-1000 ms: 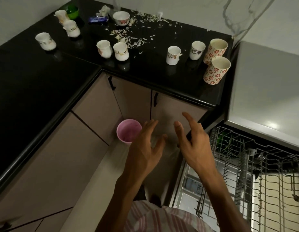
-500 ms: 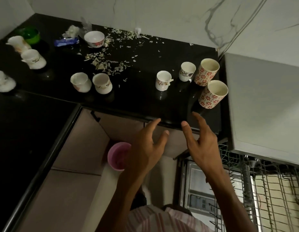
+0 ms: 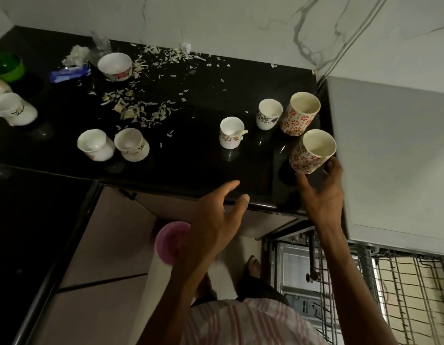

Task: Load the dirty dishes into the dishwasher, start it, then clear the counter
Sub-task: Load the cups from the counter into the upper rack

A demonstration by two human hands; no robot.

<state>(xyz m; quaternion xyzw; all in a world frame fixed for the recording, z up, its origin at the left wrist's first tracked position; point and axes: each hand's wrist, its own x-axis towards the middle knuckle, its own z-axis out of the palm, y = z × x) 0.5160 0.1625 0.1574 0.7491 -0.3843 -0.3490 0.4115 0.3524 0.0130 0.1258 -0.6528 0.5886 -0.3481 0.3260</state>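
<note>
Since half a second ago: right hand [image 3: 320, 192] has risen to the nearer red-flowered tumbler [image 3: 311, 151] at the black counter [image 3: 191, 158] right edge; fingers spread around its base, contact uncertain, not yet closed. Left hand [image 3: 216, 220] open, empty, over the counter lip. Second flowered tumbler [image 3: 300, 113] and two small cups [image 3: 268, 114] [image 3: 231, 131] just beyond. Dishwasher rack [image 3: 402, 295] pulled out, lower right.

Home kitchen: black counter [image 3: 203, 158], cups, dishwasher rack [image 3: 402, 282].
</note>
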